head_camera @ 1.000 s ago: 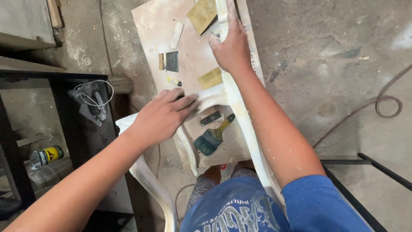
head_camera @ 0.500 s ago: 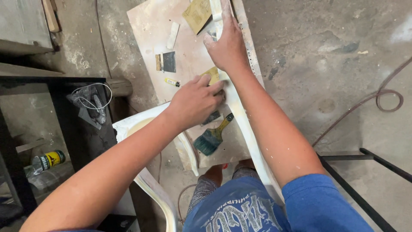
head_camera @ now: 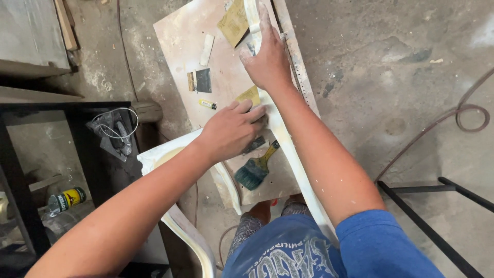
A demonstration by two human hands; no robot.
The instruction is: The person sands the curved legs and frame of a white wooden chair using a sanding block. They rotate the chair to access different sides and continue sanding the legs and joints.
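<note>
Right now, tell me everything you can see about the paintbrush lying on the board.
The paintbrush has a yellowish wooden handle, a dull metal band and dark teal bristles. It lies flat and slanted on the pale board, bristles toward the person, handle toward the white curved piece. No hand touches it; the left hand is just above it.

Workshop. Dusty concrete floor (head_camera: 391, 77) at 2 o'clock, rough work board (head_camera: 180, 46) w/ sandpaper scraps (head_camera: 234, 23) at 12, my paintbrush (head_camera: 256, 170) ctr, black metal frame (head_camera: 437, 226) at 4.

curved white chair frame (head_camera: 288, 149), sandpaper piece (head_camera: 250, 96) pressed flat
</note>
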